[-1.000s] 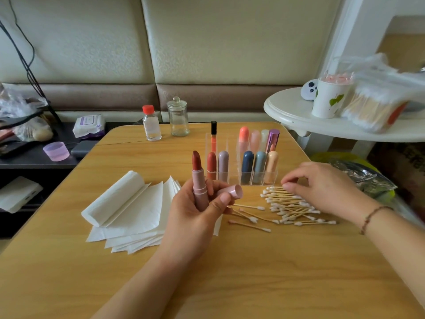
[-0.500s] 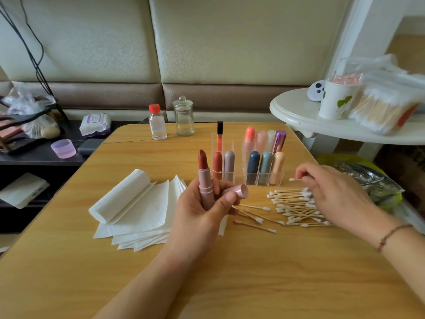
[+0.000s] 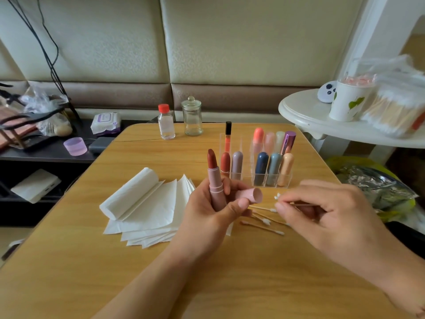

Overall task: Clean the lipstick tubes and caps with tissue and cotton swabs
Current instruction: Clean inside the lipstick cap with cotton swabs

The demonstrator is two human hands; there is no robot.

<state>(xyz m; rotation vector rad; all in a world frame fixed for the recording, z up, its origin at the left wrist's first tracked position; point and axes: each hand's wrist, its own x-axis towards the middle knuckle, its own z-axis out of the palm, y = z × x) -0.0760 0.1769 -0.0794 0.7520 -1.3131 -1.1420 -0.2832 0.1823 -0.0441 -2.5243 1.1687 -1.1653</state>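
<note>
Left hand point(image 3: 213, 210) grips the uncapped pink lipstick tube point(image 3: 215, 183) upright and its pink cap point(image 3: 249, 195). Right hand point(image 3: 322, 217) has lifted from the swab pile, fingers pinching a wooden cotton swab point(image 3: 299, 204). Behind, the clear acrylic organiser point(image 3: 255, 178) on the surface holds capped lipsticks.

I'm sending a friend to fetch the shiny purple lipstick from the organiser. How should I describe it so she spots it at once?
On the wooden table, find the clear acrylic organiser behind the hands. In its back row, at the right end beside a pale cream tube, stands the metallic purple lipstick tube. It alone is glossy and flat-topped, and it leans; the neighbours are matte with rounded caps.
</note>
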